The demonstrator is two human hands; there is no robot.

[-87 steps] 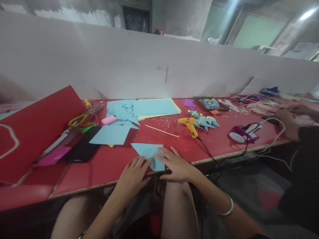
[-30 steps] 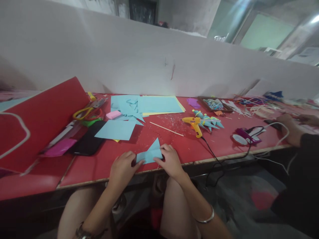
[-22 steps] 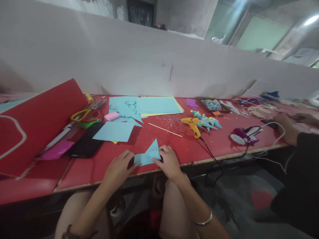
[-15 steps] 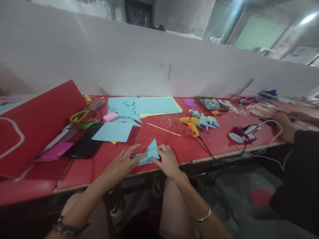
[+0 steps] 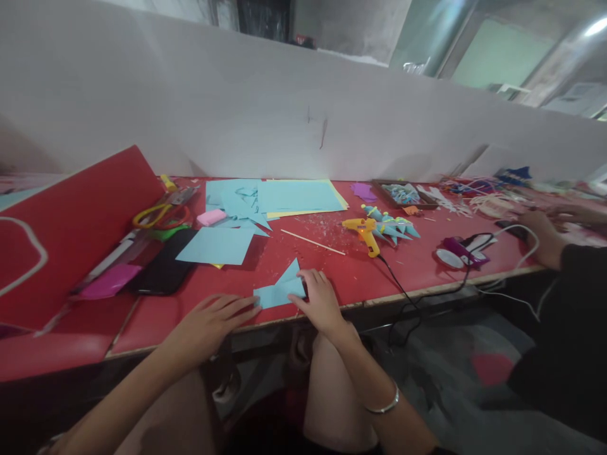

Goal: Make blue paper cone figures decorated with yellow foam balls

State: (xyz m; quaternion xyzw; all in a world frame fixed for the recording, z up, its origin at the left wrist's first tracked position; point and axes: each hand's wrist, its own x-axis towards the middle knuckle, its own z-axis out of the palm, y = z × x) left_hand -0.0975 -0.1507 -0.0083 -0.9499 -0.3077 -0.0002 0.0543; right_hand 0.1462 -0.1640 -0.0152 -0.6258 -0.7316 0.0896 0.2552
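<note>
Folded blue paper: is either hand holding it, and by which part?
The right hand holds the blue paper by its right end. The left hand touches the left end; whether it grips there cannot be told.

Blue paper, previously spread wider, is now folded narrower; left hand has withdrawn to its left end.

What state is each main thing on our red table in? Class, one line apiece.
Folded light-blue paper: creased, one point jutting out
Right hand: pinching the paper
Left hand: open, fingertips at the paper's edge
Yellow plastic glue gun: lying down, orange light lit
Flat black phone-like slab: dark, partly covered
Brown rectangular tray: uncovered, filled
Pale thin stick: lying flat, unbroken
</note>
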